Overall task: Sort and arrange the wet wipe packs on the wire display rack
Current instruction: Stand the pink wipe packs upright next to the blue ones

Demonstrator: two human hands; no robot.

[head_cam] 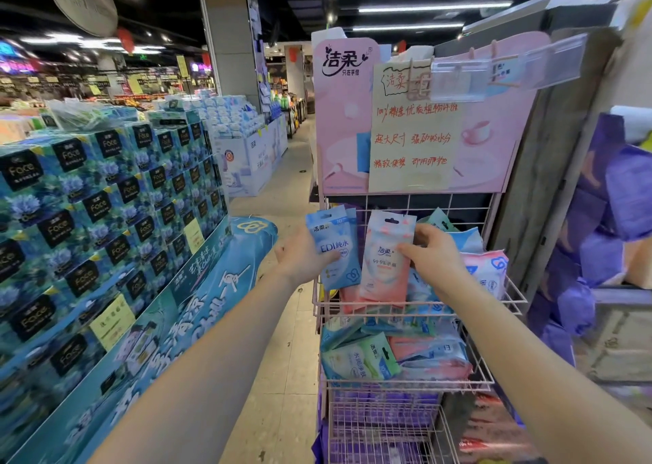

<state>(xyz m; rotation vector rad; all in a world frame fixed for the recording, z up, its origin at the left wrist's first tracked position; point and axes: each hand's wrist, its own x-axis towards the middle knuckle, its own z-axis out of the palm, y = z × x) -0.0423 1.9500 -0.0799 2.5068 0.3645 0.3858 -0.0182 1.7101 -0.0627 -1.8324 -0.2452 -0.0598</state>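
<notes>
A pink wire display rack [511,292] stands ahead of me with several mixed wet wipe packs in its baskets. My left hand [300,257] grips a small stack of blue wipe packs [333,248] upright, just left of the top basket. My right hand [435,255] pinches a pink wipe pack [382,269] by its right edge and holds it upright over the top basket. More blue and pink packs [485,269] lie behind my right hand. Green, blue and pink packs [363,357] fill the middle basket.
A pink header board [344,128] with a handwritten yellow notice [412,135] tops the rack. A tall stack of blue tissue boxes [106,199] fills the left side. Purple packs [607,216] crowd the shelf at right. A tiled aisle [282,357] runs between stack and rack.
</notes>
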